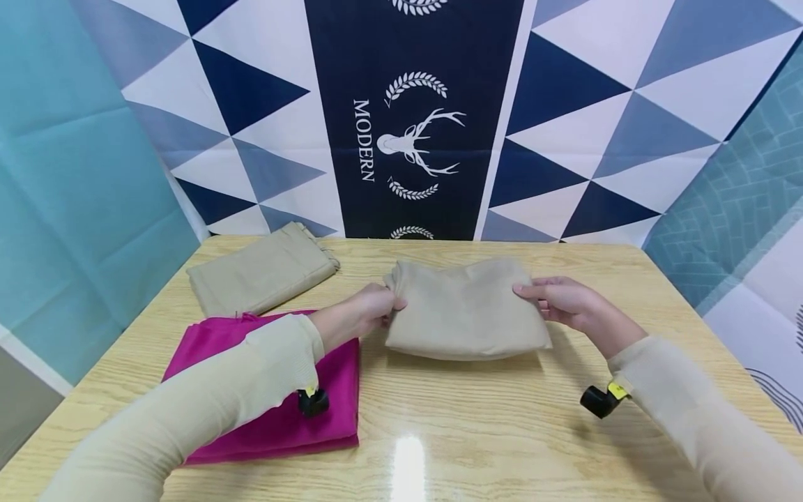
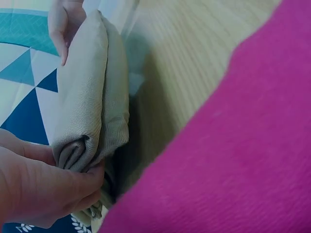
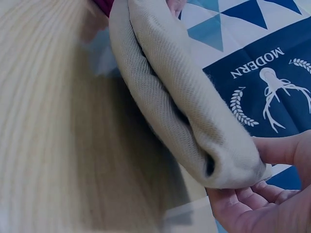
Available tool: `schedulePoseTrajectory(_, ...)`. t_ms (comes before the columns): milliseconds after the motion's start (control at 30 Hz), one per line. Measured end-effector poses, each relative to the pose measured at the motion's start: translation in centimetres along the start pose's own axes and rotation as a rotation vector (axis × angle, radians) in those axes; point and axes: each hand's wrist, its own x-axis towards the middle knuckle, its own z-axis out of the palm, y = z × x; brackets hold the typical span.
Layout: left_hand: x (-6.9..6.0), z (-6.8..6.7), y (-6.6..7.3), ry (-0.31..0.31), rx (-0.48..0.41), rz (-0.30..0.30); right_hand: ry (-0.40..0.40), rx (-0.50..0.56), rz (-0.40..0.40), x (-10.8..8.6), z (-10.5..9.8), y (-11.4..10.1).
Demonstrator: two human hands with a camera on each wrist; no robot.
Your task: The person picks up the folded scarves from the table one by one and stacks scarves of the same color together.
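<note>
A folded beige cloth (image 1: 467,310) is held between both hands, its near edge raised a little off the table. At its left end my left hand (image 1: 376,307) pinches the folded layers between thumb and fingers. The right hand (image 1: 561,300) grips the opposite end, thumb on top and fingers underneath. Seen from the left wrist, the cloth (image 2: 85,97) shows a rolled fold near the thumb. In the right wrist view its thick layers (image 3: 180,97) lie pressed together, with a gap between them.
On the left of the wooden table (image 1: 477,432) lies a folded magenta cloth (image 1: 326,411), partly under the left forearm. Behind it rests another folded beige cloth (image 1: 263,268). A patterned hanging (image 1: 420,42) stands along the table's back edge.
</note>
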Motion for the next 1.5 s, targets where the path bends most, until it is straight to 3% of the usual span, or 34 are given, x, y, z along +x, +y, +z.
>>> schedulePoseTrajectory(633, -1.1, 0.5, -1.9, 0.010, 0.081, 0.016, -0.016, 0.021, 0.022, -0.5, 0.5, 2.7)
schedulePoseTrajectory(1000, -1.2, 0.4, -2.5, 0.039, 0.120, -0.051, -0.042, 0.050, 0.060, -0.4, 0.3, 3.7)
schedulePoseTrajectory(1133, -1.1, 0.2, -2.8, 0.060, 0.219, -0.047, -0.036, 0.011, 0.065, -0.3, 0.2, 4.1)
schedulePoseTrajectory(1367, -1.4, 0.0, -3.3, 0.106, 0.546, 0.105, 0.015, -0.070, 0.041, -0.6, -0.1, 4.3)
schedulePoseTrajectory(1500, -1.9, 0.1, -3.1, 0.099, 0.660, 0.156, 0.065, -0.151, 0.034, -1.1, -0.2, 4.2)
